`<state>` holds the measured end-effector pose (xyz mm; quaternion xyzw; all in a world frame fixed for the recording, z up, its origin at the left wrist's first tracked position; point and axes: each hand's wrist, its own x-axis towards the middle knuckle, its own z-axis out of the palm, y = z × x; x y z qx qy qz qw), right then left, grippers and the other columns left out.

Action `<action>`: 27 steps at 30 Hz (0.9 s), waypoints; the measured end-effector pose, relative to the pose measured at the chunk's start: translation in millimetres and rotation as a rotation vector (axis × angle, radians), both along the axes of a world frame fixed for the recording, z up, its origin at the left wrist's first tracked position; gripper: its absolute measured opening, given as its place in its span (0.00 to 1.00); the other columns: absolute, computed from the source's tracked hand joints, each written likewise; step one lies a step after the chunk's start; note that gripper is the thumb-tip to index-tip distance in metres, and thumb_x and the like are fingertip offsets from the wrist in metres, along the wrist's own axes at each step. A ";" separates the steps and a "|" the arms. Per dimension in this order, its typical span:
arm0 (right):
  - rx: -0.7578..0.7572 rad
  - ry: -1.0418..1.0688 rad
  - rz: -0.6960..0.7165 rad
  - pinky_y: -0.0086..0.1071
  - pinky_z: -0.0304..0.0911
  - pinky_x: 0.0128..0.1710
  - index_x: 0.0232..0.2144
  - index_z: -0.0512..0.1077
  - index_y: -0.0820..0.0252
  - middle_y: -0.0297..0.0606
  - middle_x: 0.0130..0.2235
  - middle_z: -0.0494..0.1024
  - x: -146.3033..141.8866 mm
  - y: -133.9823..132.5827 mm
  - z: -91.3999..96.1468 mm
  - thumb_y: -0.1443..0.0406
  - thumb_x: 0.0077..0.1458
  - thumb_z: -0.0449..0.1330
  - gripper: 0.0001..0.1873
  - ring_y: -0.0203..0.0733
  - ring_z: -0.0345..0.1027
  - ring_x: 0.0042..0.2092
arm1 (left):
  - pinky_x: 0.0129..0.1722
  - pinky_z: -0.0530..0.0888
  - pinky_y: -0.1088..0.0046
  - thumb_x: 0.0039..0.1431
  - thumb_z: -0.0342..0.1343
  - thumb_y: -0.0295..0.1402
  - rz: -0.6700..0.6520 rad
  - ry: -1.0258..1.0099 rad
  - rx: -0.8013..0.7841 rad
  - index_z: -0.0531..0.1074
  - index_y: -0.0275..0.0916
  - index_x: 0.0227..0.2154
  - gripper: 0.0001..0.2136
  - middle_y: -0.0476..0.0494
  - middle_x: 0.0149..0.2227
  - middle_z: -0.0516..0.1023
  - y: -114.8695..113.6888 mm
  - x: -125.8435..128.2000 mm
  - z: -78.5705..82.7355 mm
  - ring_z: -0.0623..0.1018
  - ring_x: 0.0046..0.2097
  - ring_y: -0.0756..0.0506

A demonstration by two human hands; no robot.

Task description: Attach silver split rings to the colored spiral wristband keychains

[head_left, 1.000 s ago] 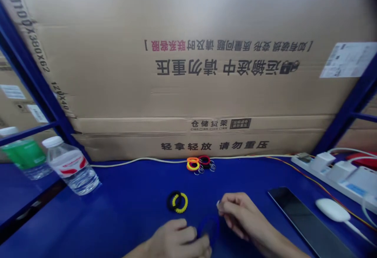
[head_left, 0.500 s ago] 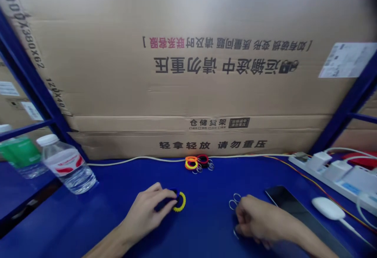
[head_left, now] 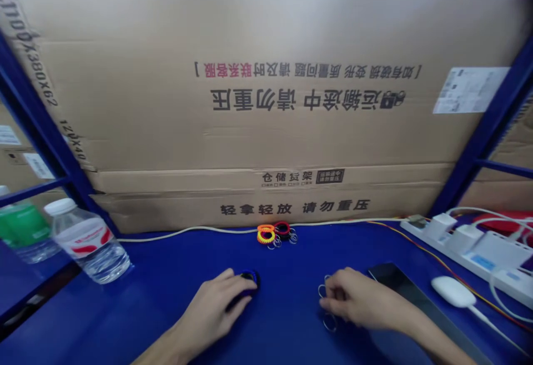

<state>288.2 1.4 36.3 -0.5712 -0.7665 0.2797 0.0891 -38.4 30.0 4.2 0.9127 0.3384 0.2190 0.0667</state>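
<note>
My left hand [head_left: 216, 306] lies on the blue table, fingers curled over a dark blue coil wristband [head_left: 249, 278] near its fingertips. My right hand [head_left: 353, 297] rests to the right, fingers bent down onto loose metal key rings [head_left: 327, 309] on the table. A small pile of orange, yellow and red coil wristbands with rings [head_left: 275, 233] sits farther back by the cardboard.
A big cardboard box [head_left: 266, 104] stands along the back. A water bottle [head_left: 85, 240] lies at left, a green bottle [head_left: 25, 231] beyond it. A dark phone [head_left: 400, 293], a white mouse [head_left: 452, 291] and a power strip [head_left: 470, 240] are at right. A cable runs along the box.
My left hand has carried the blue wristband forward onto the black and yellow ones, now covering them. My right hand has moved right and set down onto the key rings.
</note>
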 end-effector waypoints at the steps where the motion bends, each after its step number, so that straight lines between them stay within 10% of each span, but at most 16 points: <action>1: 0.017 0.002 0.003 0.24 0.52 0.21 0.22 0.73 0.59 0.34 0.22 0.76 0.3 0.2 -0.9 0.58 0.55 0.56 0.15 0.34 0.66 0.23 | 0.43 0.72 0.70 0.64 0.52 0.31 0.006 -0.001 -0.008 0.70 0.45 0.47 0.10 0.49 0.42 0.79 0.1 0.3 1.6 0.76 0.37 0.47; 10: 0.132 -0.018 -0.007 0.26 0.51 0.24 0.24 0.75 0.58 0.34 0.24 0.77 0.5 2.4 -3.5 0.56 0.57 0.56 0.16 0.36 0.65 0.25 | 0.53 0.68 0.65 0.66 0.49 0.36 0.082 0.005 0.081 0.73 0.46 0.44 0.09 0.50 0.44 0.78 44.1 40.4 46.3 0.75 0.46 0.46; 18: 0.218 -0.014 -0.023 0.27 0.50 0.24 0.23 0.72 0.57 0.32 0.23 0.75 -2.6 6.1 -7.7 0.56 0.58 0.55 0.16 0.36 0.64 0.25 | 0.46 0.71 0.66 0.62 0.55 0.34 0.109 -0.002 0.113 0.76 0.39 0.33 0.07 0.41 0.45 0.74 116.9 69.9 35.9 0.73 0.45 0.42; 27: 0.491 0.263 0.058 0.30 0.64 0.39 0.49 0.69 0.54 0.38 0.42 0.78 -34.6 -8.4 -5.6 0.61 0.62 0.53 0.14 0.40 0.72 0.39 | 0.43 0.69 0.69 0.65 0.51 0.33 -0.086 -0.043 0.004 0.71 0.43 0.41 0.06 0.47 0.36 0.78 11.0 43.4 43.1 0.74 0.35 0.47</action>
